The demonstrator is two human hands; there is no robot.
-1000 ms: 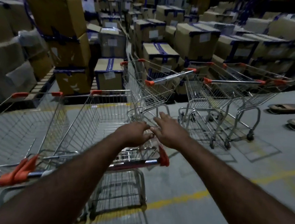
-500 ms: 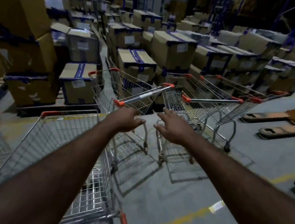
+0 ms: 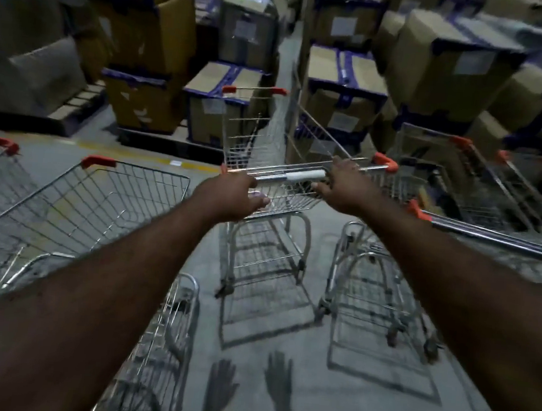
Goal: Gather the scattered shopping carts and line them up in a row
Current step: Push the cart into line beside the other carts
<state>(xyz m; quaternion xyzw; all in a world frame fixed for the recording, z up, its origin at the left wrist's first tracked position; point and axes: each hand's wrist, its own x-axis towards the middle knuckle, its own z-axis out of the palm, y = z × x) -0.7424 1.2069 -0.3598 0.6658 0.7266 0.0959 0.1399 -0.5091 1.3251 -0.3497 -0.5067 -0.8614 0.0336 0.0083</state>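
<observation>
No text can be read. White paper labels (image 3: 343,26) are stuck on the sides of the stacked cardboard boxes (image 3: 342,90). The view is dim and blurred, and their print shows only as faint grey smudges. A white band (image 3: 305,176) wraps the middle of the handle on the shopping cart (image 3: 261,145) straight ahead; no lettering can be made out on it.
</observation>
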